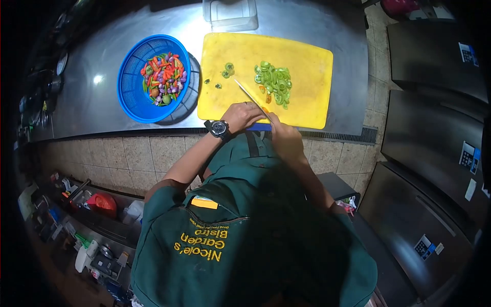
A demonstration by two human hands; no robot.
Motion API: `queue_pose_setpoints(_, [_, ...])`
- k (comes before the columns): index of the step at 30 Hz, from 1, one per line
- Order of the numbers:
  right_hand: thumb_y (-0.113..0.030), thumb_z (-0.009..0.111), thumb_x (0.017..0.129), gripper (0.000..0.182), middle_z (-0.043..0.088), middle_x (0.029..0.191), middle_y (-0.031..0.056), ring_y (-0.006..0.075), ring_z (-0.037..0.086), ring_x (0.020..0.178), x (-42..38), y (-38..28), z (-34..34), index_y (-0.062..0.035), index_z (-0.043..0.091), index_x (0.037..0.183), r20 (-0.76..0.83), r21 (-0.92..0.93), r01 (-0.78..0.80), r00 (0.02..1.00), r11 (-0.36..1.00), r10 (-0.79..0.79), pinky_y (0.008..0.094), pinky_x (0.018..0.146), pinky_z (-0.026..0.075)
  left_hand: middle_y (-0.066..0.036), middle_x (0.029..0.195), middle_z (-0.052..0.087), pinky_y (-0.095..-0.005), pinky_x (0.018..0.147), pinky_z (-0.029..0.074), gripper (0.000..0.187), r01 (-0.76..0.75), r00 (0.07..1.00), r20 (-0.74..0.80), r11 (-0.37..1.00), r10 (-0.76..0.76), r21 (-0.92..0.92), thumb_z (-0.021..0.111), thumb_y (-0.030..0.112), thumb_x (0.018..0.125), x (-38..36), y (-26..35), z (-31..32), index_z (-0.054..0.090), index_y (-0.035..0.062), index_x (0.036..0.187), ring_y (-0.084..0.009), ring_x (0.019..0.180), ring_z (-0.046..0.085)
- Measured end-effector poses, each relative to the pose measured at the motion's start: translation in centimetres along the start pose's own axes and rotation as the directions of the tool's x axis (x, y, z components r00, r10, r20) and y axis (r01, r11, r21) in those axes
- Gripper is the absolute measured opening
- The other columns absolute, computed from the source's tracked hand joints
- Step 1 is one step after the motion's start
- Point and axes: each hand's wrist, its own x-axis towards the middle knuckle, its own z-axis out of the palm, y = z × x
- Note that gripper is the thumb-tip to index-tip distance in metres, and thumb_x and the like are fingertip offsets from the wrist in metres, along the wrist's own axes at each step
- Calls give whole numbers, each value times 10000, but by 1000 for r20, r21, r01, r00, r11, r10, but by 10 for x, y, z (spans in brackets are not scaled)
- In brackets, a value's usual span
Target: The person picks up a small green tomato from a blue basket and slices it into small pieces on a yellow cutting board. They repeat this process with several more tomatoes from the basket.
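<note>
A yellow cutting board (220, 107) lies on the steel counter. My right hand (285, 137) is closed round the handle of a knife (247, 92), whose blade points up and left across the board. Beside it at the board's near edge is my left hand (242, 117), wearing a watch, its fingers bent and touching something orange, mostly hidden by the blade and fingers. Green slices (276, 82) form a pile beyond the knife, with a few orange pieces (268, 97) next to them. Cut green tops (228, 69) and small scraps sit to the left.
Left of the board stands a blue basket (123, 84) holding red and green chilies and purple onions. A clear plastic container (230, 23) is at the counter's back. Dark steel refrigerators (434, 128) stand at the right. Shelves with a red item (102, 203) are at the lower left.
</note>
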Motion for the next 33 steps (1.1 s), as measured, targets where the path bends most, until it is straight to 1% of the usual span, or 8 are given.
queue_pose_setpoints(2, [-125,576,963,393,709,777,171,395,730,749,-2,2,-16,-107,562,1355,233,32,-92,969,995,82,519,709,587,-63,986,755,-385,719,593,142,-12,1000,-27,1000,12,-17,720,211,938,1,0,1,780,120,1028,-279,835,718])
queue_pose_setpoints(3, [-125,576,963,393,709,777,171,395,730,749,-1,0,-25,-107,562,1355,235,31,-91,969,995,82,519,709,587,-63,986,755,-385,719,593,142,-11,1000,-28,1000,11,-19,720,211,938,1,1,1,780,120,1028,-279,835,718])
queue_pose_setpoints(5, [-137,540,993,380,717,821,238,430,732,789,1,-4,-41,-99,522,1371,462,-19,-222,863,975,206,554,738,582,-50,972,760,-376,717,594,135,1,1000,-18,1000,-1,-30,733,212,932,1,2,0,786,126,1021,-258,844,725])
queue_pose_setpoints(8, [-151,504,1018,365,713,855,288,462,725,828,-7,7,-32,-98,488,1380,532,-15,-281,810,960,245,574,753,575,-47,964,764,-370,719,594,122,-32,998,-54,998,30,-46,741,209,928,2,1,2,790,129,1006,-241,856,731])
queue_pose_setpoints(12, [-140,497,1023,370,707,843,290,484,714,827,-9,8,-19,-110,477,1391,538,37,-321,804,946,252,590,757,566,-42,985,767,-364,720,594,107,-29,998,-52,998,26,-52,739,203,927,1,2,1,791,131,986,-231,869,733])
queue_pose_setpoints(15, [-154,515,1028,377,688,812,294,498,698,802,-7,12,-4,-127,493,1403,408,196,-307,889,931,207,604,741,550,-32,993,768,-357,724,595,98,-33,998,-55,999,32,-23,733,192,928,3,-1,3,787,140,991,-226,883,734])
queue_pose_setpoints(17, [-174,506,1059,335,642,714,279,489,655,685,-4,9,7,-103,529,1385,194,259,-173,973,950,124,587,661,509,-22,1006,771,-353,731,597,114,5,1000,8,998,-5,60,728,185,928,1,-1,0,786,158,1022,-219,900,737])
queue_pose_setpoints(33, [-222,536,1041,367,666,774,285,505,660,742,6,5,5,-139,559,1397,234,257,-221,959,941,162,620,720,524,-28,1062,757,-357,761,588,204,-47,999,15,994,46,94,688,149,932,-10,-15,1,766,159,1119,-231,921,718])
